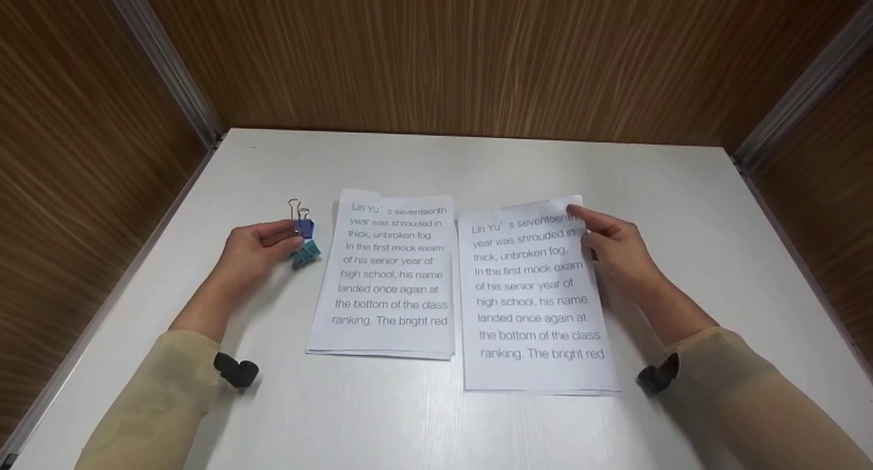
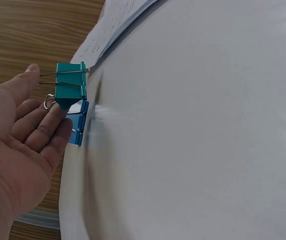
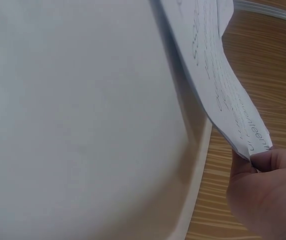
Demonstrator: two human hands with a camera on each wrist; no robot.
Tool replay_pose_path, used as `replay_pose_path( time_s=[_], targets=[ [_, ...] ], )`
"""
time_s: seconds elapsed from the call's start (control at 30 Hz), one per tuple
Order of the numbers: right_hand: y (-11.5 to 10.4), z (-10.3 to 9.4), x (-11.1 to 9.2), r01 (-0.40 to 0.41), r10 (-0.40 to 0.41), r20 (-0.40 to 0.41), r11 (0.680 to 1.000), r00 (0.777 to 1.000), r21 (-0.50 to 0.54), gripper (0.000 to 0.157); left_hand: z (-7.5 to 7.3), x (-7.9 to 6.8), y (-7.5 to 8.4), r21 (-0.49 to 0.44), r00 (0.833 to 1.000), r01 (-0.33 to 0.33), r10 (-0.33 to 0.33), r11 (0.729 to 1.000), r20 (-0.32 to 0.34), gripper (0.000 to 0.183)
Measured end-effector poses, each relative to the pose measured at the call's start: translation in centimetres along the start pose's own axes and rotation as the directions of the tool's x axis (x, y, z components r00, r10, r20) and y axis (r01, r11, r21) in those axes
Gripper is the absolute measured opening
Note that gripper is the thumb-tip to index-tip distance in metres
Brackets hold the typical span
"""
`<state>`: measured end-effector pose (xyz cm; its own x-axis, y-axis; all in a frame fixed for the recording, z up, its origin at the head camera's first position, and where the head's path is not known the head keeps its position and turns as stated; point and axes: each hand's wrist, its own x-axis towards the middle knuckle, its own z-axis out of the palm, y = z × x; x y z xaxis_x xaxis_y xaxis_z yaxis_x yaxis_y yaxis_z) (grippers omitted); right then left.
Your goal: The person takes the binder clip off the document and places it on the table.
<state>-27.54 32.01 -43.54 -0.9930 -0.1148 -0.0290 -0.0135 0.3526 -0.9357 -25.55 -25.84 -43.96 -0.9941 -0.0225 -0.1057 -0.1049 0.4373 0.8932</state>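
Note:
My left hand (image 1: 256, 252) holds two binder clips at the left of the paper. The teal binder clip (image 2: 70, 82) is pinched near my thumb by its wire handles, and the blue binder clip (image 2: 77, 122) sits against my fingers. To their right lies a stack of printed sheets (image 1: 392, 265). A second stack of printed sheets (image 1: 532, 299) lies beside it, its top right corner pinched between the thumb and fingers of my right hand (image 1: 617, 245). That corner is lifted off the table, as the right wrist view shows.
Both stacks are on a white table (image 1: 382, 415). Brown wood-grain panels (image 1: 436, 61) wall it at the back and both sides, with metal strips in the corners. A black wrist device (image 1: 237, 371) is on each sleeve.

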Motion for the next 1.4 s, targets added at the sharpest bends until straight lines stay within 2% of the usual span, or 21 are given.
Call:
replay_pose_path(
  time_s=[0.33, 0.7, 1.13, 1.27, 1.4],
  targets=[
    [0.7, 0.2, 0.5, -0.024, 0.024, 0.012, 0.999, 1.0, 0.029, 0.057, -0.2, 0.0, -1.1, -0.029, 0.999, 0.045, -0.045, 0.999, 0.013, 0.064],
    [0.5, 0.4, 0.6, -0.041, 0.041, 0.003, 0.998, 0.999, 0.039, 0.057, -0.3, 0.7, -1.5, 0.002, 0.997, 0.083, -0.083, 0.997, 0.002, 0.061],
    [0.8, 0.5, 0.6, -0.045, 0.045, 0.001, 0.996, 0.999, 0.074, 0.059, -0.4, 0.5, -1.4, 0.004, 0.998, 0.059, -0.059, 0.998, -0.018, 0.066],
    [0.9, 0.4, 0.6, -0.038, 0.037, 0.004, 0.997, 0.999, 0.072, 0.059, -0.2, 0.1, -1.1, 0.008, 0.998, 0.018, -0.018, 1.0, -0.055, 0.062],
    [0.8, 0.3, 0.4, -0.011, 0.011, 0.022, 1.0, 1.0, 0.009, 0.06, 0.5, -0.5, 0.2, 0.047, 0.993, -0.025, 0.03, 0.999, -0.113, 0.057]
  ],
)
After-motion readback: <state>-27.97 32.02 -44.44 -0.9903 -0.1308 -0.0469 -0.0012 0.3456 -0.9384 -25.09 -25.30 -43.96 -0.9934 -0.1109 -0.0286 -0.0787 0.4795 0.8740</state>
